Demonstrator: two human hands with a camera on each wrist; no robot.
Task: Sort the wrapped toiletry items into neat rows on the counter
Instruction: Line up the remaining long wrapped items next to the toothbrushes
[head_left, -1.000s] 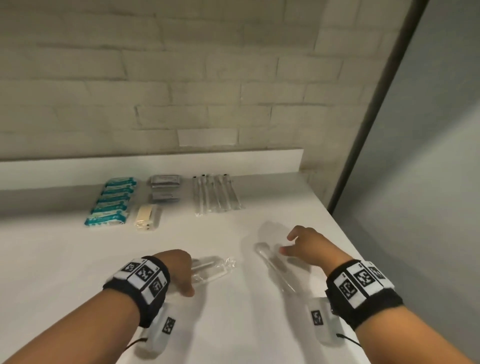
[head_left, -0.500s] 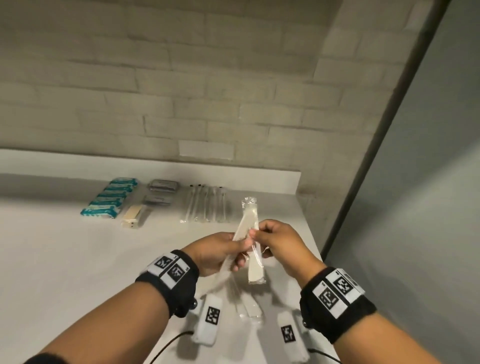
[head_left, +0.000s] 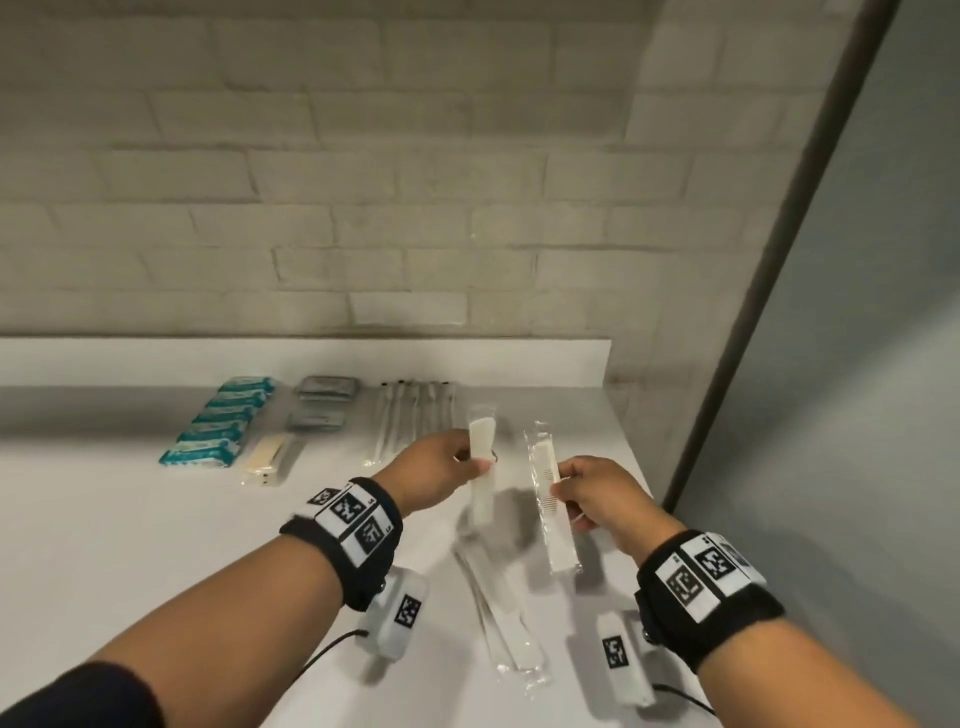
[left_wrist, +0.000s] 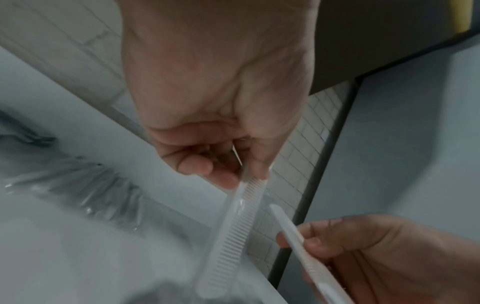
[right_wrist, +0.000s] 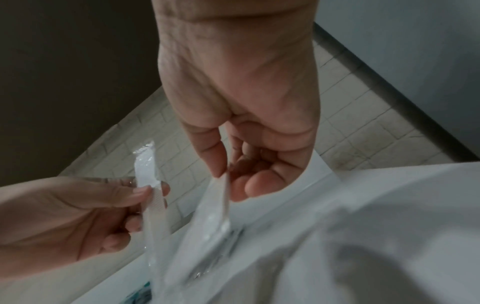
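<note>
Above a white counter (head_left: 130, 519), a person's left hand (head_left: 436, 470) pinches one wrapped comb (head_left: 480, 470) while the right hand (head_left: 597, 499) pinches a second wrapped comb (head_left: 553, 506), both lifted clear and just apart. More wrapped combs (head_left: 511, 623) lie below; teal packets (head_left: 213, 431), grey packets (head_left: 322, 405) and wrapped toothbrushes (head_left: 410, 421) sit in rows by the wall.

Two clear-wrapped white combs (head_left: 482, 470) (head_left: 551, 506) aloft; more flat on counter (head_left: 156, 545)

Each wrist wears a black band (head_left: 347, 540) with white square-coded tags — a white camera pod (head_left: 397, 613) and thin cable (head_left: 322, 652) hang beneath; dark sleeve (head_left: 78, 699) at left.
</note>
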